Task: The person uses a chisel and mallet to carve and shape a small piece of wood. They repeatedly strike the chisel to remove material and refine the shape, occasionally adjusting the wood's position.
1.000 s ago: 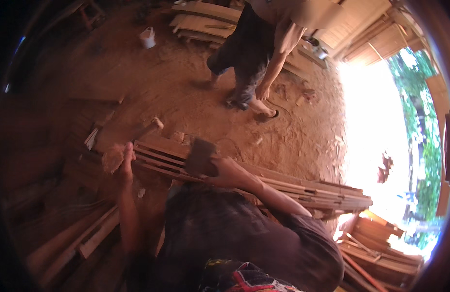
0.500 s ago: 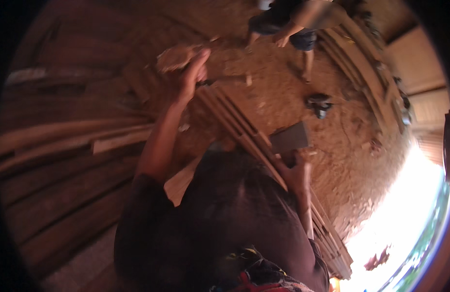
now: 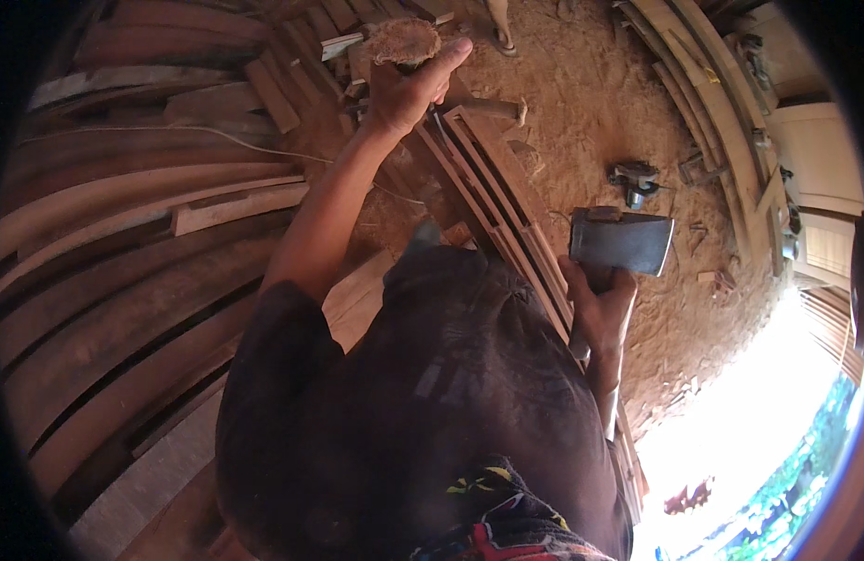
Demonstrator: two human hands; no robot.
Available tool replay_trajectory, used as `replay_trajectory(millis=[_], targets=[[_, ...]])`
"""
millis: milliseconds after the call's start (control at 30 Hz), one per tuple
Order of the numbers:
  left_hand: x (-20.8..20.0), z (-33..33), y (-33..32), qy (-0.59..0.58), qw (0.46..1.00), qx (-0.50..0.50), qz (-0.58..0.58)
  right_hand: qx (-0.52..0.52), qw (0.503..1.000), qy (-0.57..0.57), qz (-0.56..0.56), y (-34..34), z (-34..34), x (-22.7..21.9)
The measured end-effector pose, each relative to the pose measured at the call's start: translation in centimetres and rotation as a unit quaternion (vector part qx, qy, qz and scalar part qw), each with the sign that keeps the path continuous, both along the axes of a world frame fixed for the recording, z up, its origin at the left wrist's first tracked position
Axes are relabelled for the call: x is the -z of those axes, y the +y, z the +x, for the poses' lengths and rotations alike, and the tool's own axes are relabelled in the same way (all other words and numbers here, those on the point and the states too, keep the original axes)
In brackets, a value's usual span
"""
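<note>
My left hand [image 3: 409,98] is wrapped round an upright chisel, its thumb pointing away to the right. The chisel's round wooden top [image 3: 401,42] is frayed. Below the fist, its thin metal part reaches down to a long slotted timber piece [image 3: 507,206]; the tip is hard to make out. In my right hand [image 3: 600,304] is an axe with a broad dark metal head [image 3: 621,243], raised to the right of the timber. The bright cutting edge faces right. My hand hides most of its handle.
Long boards [image 3: 151,248] lie stacked at my left. A dark power tool [image 3: 635,178] rests on the shaving-strewn ground, with more long planks [image 3: 694,103] beyond it. Another person's leg [image 3: 500,23] shows at the top. A wooden block [image 3: 493,108] sits by the timber's far end.
The axe has come up and right, away from the timber, in my right hand. My left hand keeps its grip on the chisel. The view has tilted, leaving less of the other person showing.
</note>
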State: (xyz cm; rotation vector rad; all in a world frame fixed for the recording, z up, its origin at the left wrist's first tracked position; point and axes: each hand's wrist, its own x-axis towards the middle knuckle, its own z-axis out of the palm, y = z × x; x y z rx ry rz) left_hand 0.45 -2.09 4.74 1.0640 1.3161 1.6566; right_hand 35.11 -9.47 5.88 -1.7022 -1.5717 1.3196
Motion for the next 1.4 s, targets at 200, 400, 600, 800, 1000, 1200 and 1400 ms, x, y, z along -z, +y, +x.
replay_trajectory(millis=[200,400,600,800,1000,1200,1400], targets=[[2.1,-0.7,0.6,0.071,0.997,-0.003,0.033,0.006,1.000,-0.019,-0.023,0.4,-1.3,-0.8],[3.4,-1.0,0.2,0.205,0.978,-0.026,0.000,-0.054,0.997,-0.055,-0.001,1.9,-2.9,-2.1],[4.3,-1.4,-0.5,0.210,0.978,-0.003,-0.009,-0.123,0.965,0.038,0.227,5.4,-5.5,-5.5],[4.8,-1.1,-1.1,0.488,0.857,-0.093,0.141,-0.270,0.886,-0.035,0.376,7.8,-14.0,-9.2],[2.8,-1.1,-2.4,0.530,0.841,-0.095,-0.062,-0.293,0.889,-0.019,0.351,9.3,-14.3,-5.9],[3.0,1.6,-1.6,0.158,0.987,-0.041,-0.001,-0.167,0.958,-0.020,0.232,7.6,-10.0,-6.3],[4.3,2.6,-2.5,0.208,0.976,-0.042,-0.057,-0.155,0.953,-0.058,0.253,7.9,-7.6,-4.7]])
